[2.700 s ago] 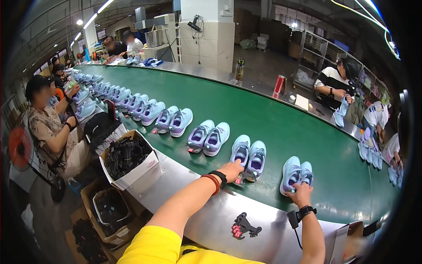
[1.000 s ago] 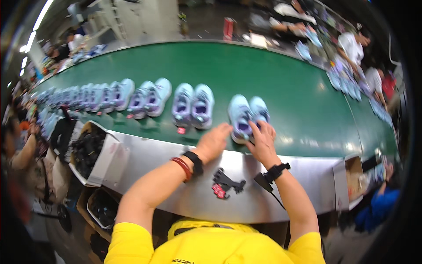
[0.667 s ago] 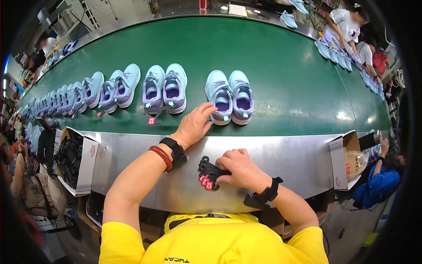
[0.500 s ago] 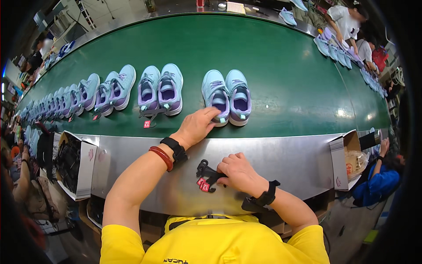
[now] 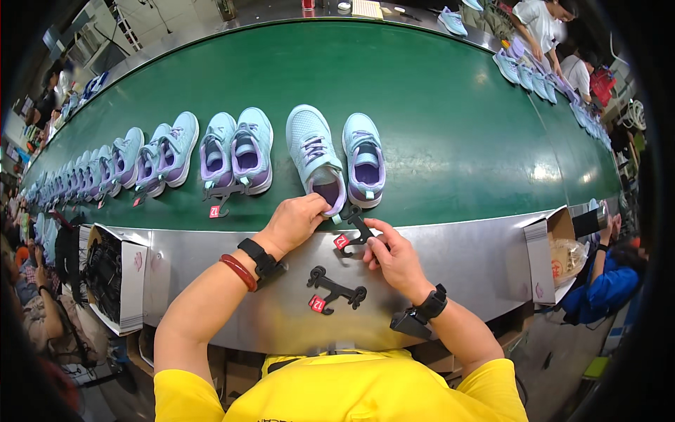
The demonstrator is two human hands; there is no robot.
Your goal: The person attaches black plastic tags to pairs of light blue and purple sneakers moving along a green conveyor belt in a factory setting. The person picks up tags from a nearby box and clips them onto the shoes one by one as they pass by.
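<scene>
My left hand [image 5: 295,219] pinches the heel of a light blue and lilac sneaker [image 5: 309,133], which is tilted and drawn toward the near edge of the green surface. Its mate, another sneaker [image 5: 365,158], rests flat just right of it. Between the fingers of my right hand [image 5: 394,257] is a black plastic shoe hanger [image 5: 361,228] with a red tag. One end of this hanger is at the heel of the tilted sneaker, close to my left fingertips. Nearer to me, more black shoe hangers [image 5: 339,289] with a red tag lie on the metal ledge.
The green worktop [image 5: 450,141] carries a row of paired sneakers [image 5: 169,151] to the left, the closest pair with a hanger at its heels. A carton of black hangers [image 5: 116,278] stands left, a carton [image 5: 545,257] with a plastic bag right. Co-workers [image 5: 541,32] handle shoes at far right.
My left hand has pulled the left sneaker away from its mate and tilted it. My right hand has raised one hanger to that sneaker's heel, leaving others on the ledge.
</scene>
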